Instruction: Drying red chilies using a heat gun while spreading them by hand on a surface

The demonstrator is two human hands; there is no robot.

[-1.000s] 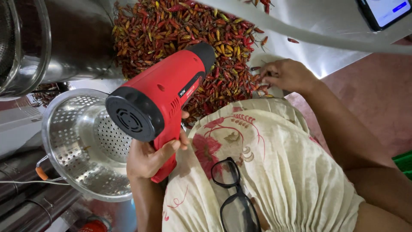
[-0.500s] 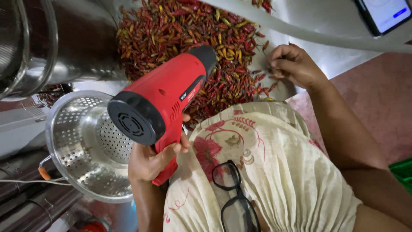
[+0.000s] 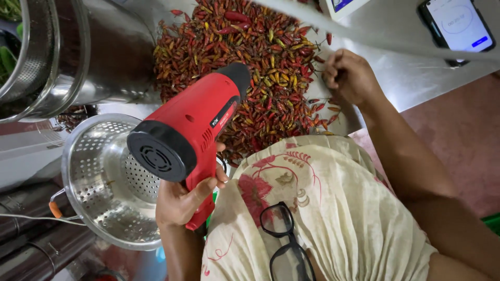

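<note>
The left hand (image 3: 183,200) sits at about seven o'clock in the view, its fingers wrapped tight round the grip of a red heat gun (image 3: 194,130). The gun's black rear vent faces the camera and its dark nozzle points toward one o'clock, hanging over the near edge of a heap of dried chillies (image 3: 255,62). The chillies, red with some yellow and orange among them, are spread on a steel worktop (image 3: 411,78) at twelve o'clock.

The right hand (image 3: 350,77) is at about one o'clock, at the right edge of the heap. Its fingers are curled in close together; whether they pinch a chilli cannot be told.

A perforated steel colander (image 3: 101,192) stands at nine o'clock, just left of the heat gun and partly behind it, with an orange-tipped handle on its lower left rim. A large steel pot (image 3: 88,57) rises at ten o'clock. A phone (image 3: 458,26) lies at two o'clock on the worktop. Black-framed glasses (image 3: 284,244) hang at six o'clock on the person's floral cream garment (image 3: 333,208).
</note>
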